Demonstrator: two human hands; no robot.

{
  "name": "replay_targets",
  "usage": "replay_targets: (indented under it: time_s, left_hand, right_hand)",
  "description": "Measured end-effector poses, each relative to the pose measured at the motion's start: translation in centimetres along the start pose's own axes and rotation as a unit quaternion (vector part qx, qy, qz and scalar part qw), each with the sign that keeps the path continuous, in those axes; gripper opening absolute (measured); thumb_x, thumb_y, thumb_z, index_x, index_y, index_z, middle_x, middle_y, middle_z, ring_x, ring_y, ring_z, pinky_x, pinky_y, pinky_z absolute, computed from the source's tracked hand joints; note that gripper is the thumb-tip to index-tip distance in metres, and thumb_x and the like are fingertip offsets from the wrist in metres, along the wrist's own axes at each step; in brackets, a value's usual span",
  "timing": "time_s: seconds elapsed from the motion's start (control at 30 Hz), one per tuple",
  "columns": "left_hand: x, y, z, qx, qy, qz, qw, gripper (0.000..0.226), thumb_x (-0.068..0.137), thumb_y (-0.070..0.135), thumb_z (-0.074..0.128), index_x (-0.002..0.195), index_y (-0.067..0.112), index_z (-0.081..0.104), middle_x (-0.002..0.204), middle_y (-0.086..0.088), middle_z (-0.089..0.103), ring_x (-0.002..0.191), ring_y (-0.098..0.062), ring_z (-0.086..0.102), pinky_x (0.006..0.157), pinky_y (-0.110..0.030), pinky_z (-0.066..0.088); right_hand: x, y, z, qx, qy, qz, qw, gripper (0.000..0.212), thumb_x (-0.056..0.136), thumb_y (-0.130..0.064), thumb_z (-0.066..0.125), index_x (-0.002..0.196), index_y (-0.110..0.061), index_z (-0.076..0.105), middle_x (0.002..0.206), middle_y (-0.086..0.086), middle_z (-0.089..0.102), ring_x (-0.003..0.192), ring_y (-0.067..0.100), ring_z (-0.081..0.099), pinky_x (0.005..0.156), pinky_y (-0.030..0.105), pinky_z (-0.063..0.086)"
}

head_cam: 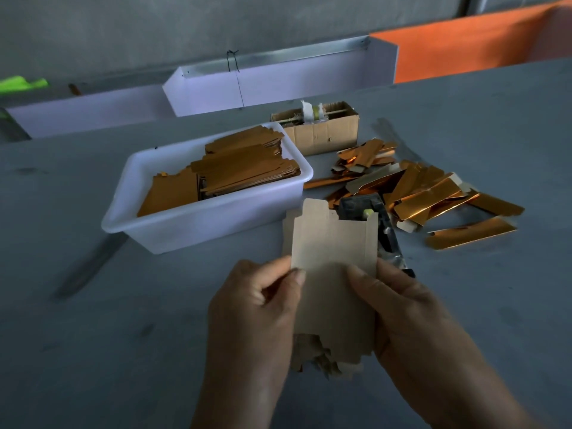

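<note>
At six o'clock, nearest the camera, the left hand (257, 308) and the right hand (411, 311) are both clamped on a stack of card blanks (334, 243), thumbs pressed on the plain brown top face and fingers curled beneath. The stack is held just above the worktop (123, 335), tilted away toward twelve o'clock. Its lower tabs are fanned and ragged at six o'clock, so the sheets look poorly squared; if either thumb eases, the under sheets could slide out and scatter. Peeling the top sheet may drag a second one with it. Too hard a pinch could crease the flaps.

Just past the stack's far edge, at twelve to one o'clock, lies a dark tool (359, 205), partly hidden; a forward push of the stack could knock it or snag a tab on it. At eleven o'clock the white tub (198, 230) is heaped with gold-faced blanks to its rim, and a careless reach could tip some over the side. At two o'clock, loose gold sleeves (427, 193) sprawl in a pile that a brushing wrist could sweep apart. Farthest, at twelve o'clock, stands a cardboard box (325, 134).
</note>
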State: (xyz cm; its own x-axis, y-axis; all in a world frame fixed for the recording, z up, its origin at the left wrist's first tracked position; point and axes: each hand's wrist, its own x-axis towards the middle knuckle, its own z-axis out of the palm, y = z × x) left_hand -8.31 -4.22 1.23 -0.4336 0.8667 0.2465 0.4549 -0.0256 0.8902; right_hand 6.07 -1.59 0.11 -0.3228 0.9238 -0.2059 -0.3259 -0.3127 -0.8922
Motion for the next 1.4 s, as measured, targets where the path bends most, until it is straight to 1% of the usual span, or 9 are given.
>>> replay_targets:
  time_s: [0.23, 0.37, 0.5, 0.57, 0.77, 0.93, 1.17, 1.27, 1.4]
  left_hand:
    - [-1.2, 1.0, 1.9, 0.172, 0.074, 0.144, 0.972, 0.019, 0.086, 0.021, 0.067, 0.101, 0.015, 0.076, 0.078, 0.003, 0.058, 0.074, -0.008, 0.054, 0.067, -0.008, 0.038]
    - [-0.9, 1.0, 1.8, 0.044, 0.011, 0.027, 0.999, 0.012, 0.084, 0.03, 0.067, 0.092, 0.027, 0.075, 0.077, 0.011, 0.066, 0.076, 0.003, 0.059, 0.061, -0.002, 0.039]
    - [0.0, 0.3, 1.2, -0.057, -0.021, -0.074, 0.995, 0.007, 0.085, 0.031, 0.067, 0.089, 0.037, 0.068, 0.086, 0.022, 0.07, 0.082, 0.01, 0.063, 0.071, -0.005, 0.043]
    - [0.5, -0.1, 0.6, -0.019, -0.046, -0.051, 0.997, 0.014, 0.087, 0.03, 0.065, 0.1, 0.032, 0.069, 0.091, 0.019, 0.07, 0.09, 0.008, 0.063, 0.079, -0.011, 0.044]
    - [2.4, 1.1, -2.5, -0.016, -0.193, 0.0, 0.981, 0.009, 0.076, 0.037, 0.07, 0.084, 0.038, 0.075, 0.076, 0.015, 0.073, 0.071, 0.003, 0.067, 0.061, -0.012, 0.049]
    - [3.1, 2.4, -3.3, 0.079, -0.236, 0.1, 0.963, 0.018, 0.078, 0.049, 0.061, 0.086, 0.036, 0.072, 0.078, 0.015, 0.071, 0.075, -0.002, 0.066, 0.065, -0.019, 0.05]
    - [1.8, 0.1, -2.8, -0.237, -0.103, -0.144, 0.955, 0.062, 0.06, 0.019, 0.084, 0.119, 0.022, 0.065, 0.099, 0.002, 0.076, 0.091, -0.014, 0.072, 0.077, -0.03, 0.056]
    - [-0.2, 0.2, -0.7, -0.416, -0.113, -0.221, 0.875, 0.042, 0.059, 0.02, 0.074, 0.1, 0.013, 0.076, 0.101, -0.008, 0.075, 0.087, -0.017, 0.073, 0.064, -0.023, 0.057]
    - [-0.6, 0.4, 0.7, -0.397, -0.067, -0.252, 0.88, 0.017, 0.062, 0.02, 0.071, 0.076, 0.019, 0.079, 0.083, -0.007, 0.077, 0.067, -0.014, 0.073, 0.049, -0.023, 0.054]
  right_hand:
    - [-0.4, 0.0, 0.8, -0.02, 0.067, -0.018, 0.997, 0.031, 0.064, -0.037, 0.057, 0.086, -0.028, 0.076, 0.092, 0.004, 0.074, 0.089, 0.022, 0.069, 0.085, 0.048, 0.053]
    - [-0.6, 0.2, 1.1, -0.055, 0.106, -0.002, 0.993, 0.072, 0.053, -0.052, 0.059, 0.12, -0.025, 0.063, 0.112, 0.003, 0.067, 0.105, 0.023, 0.062, 0.095, 0.049, 0.049]
    - [-0.8, -0.4, 0.9, -0.05, 0.068, -0.016, 0.996, 0.018, 0.077, -0.034, 0.059, 0.083, -0.032, 0.075, 0.091, -0.003, 0.074, 0.089, 0.014, 0.069, 0.085, 0.039, 0.055]
    - [-0.7, -0.7, 0.7, -0.075, 0.065, -0.049, 0.994, 0.026, 0.087, -0.02, 0.055, 0.079, -0.035, 0.075, 0.086, -0.012, 0.074, 0.084, 0.003, 0.068, 0.073, 0.026, 0.056]
    - [0.1, -3.2, -0.3, -0.375, 0.112, -0.235, 0.89, 0.059, 0.061, -0.059, 0.05, 0.119, -0.053, 0.048, 0.105, -0.037, 0.052, 0.093, -0.022, 0.05, 0.064, 0.006, 0.044]
    - [0.6, -4.7, 0.2, -0.549, -0.024, -0.277, 0.788, 0.03, 0.075, -0.054, 0.049, 0.097, -0.044, 0.066, 0.091, -0.029, 0.06, 0.101, -0.015, 0.048, 0.079, -0.001, 0.038]
    - [1.3, -2.8, -0.2, -0.275, 0.1, -0.136, 0.946, 0.011, 0.079, -0.038, 0.058, 0.078, -0.032, 0.067, 0.078, -0.017, 0.059, 0.071, -0.004, 0.053, 0.046, 0.011, 0.041]
    - [1.1, -1.0, 0.4, -0.201, 0.105, -0.115, 0.967, 0.013, 0.084, -0.032, 0.059, 0.079, -0.034, 0.071, 0.081, -0.024, 0.062, 0.074, -0.006, 0.055, 0.059, 0.017, 0.046]
    - [0.7, -0.2, 1.1, -0.261, 0.099, -0.175, 0.944, 0.014, 0.076, -0.034, 0.059, 0.079, -0.044, 0.068, 0.079, -0.025, 0.066, 0.075, -0.006, 0.06, 0.055, 0.013, 0.044]
